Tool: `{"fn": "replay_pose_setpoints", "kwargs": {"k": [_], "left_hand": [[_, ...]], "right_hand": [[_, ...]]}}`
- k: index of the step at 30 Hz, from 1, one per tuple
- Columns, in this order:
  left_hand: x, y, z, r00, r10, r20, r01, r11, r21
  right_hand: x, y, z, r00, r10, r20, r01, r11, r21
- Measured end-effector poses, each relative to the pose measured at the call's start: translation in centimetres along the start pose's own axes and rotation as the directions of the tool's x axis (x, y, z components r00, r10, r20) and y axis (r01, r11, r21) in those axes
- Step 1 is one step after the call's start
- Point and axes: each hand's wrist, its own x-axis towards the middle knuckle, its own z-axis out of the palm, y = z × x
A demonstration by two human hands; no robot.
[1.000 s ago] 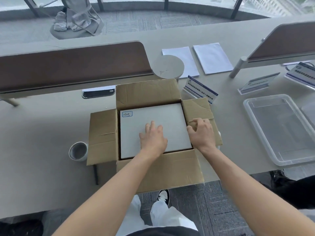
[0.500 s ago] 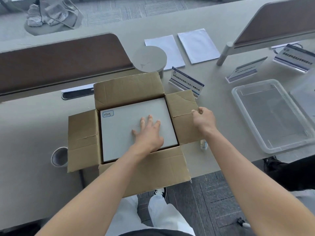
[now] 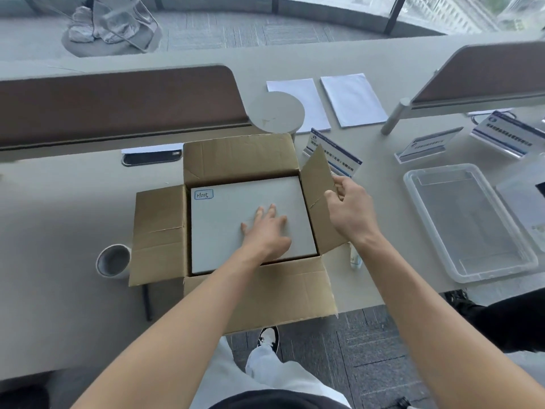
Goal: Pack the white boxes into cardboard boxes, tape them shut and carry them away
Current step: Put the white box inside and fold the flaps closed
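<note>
An open cardboard box (image 3: 159,231) sits at the table's front edge with its left, far and near flaps spread out. Inside lies a flat white box (image 3: 224,208) with a small handwritten label at its far left corner. My left hand (image 3: 265,231) presses flat on the white box, fingers straight. My right hand (image 3: 348,208) pinches the outer edge of the right flap (image 3: 317,184), which stands lifted up from the table.
A roll of tape (image 3: 113,261) lies left of the box. A clear plastic tray (image 3: 469,222) is at the right, with name placards (image 3: 336,154) and white sheets (image 3: 354,100) beyond. Brown desk dividers (image 3: 118,104) stand behind. A phone (image 3: 152,157) lies by the far flap.
My right hand has raised the right flap from lying flat to standing upright. My left hand has stayed pressed on the white box.
</note>
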Motion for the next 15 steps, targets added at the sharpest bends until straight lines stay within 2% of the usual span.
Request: {"fn": "replay_pose_setpoints", "kwargs": {"k": [5, 8, 12, 15], "left_hand": [[-1.8, -3.3, -0.1, 0.975, -0.024, -0.22, -0.034, 0.966, -0.256], [-3.4, -6.4, -0.2, 0.937, -0.082, -0.34, -0.021, 0.957, -0.288], [-5.6, -10.2, -1.2, 0.84, -0.239, -0.487, 0.004, 0.9, -0.436], [-6.9, -12.9, -2.2, 0.778, -0.392, -0.491, 0.042, 0.812, -0.582]], "right_hand": [[-2.1, -2.9, 4.0, 0.991, -0.025, 0.129, 0.032, 0.998, -0.051], [-3.2, -4.3, 7.2, 0.978, -0.052, 0.204, 0.082, 0.987, -0.141], [-4.6, -4.9, 11.4, 0.958, -0.067, 0.28, 0.178, 0.902, -0.392], [-5.3, -4.5, 14.1, 0.952, -0.063, 0.301, 0.225, 0.81, -0.542]]}}
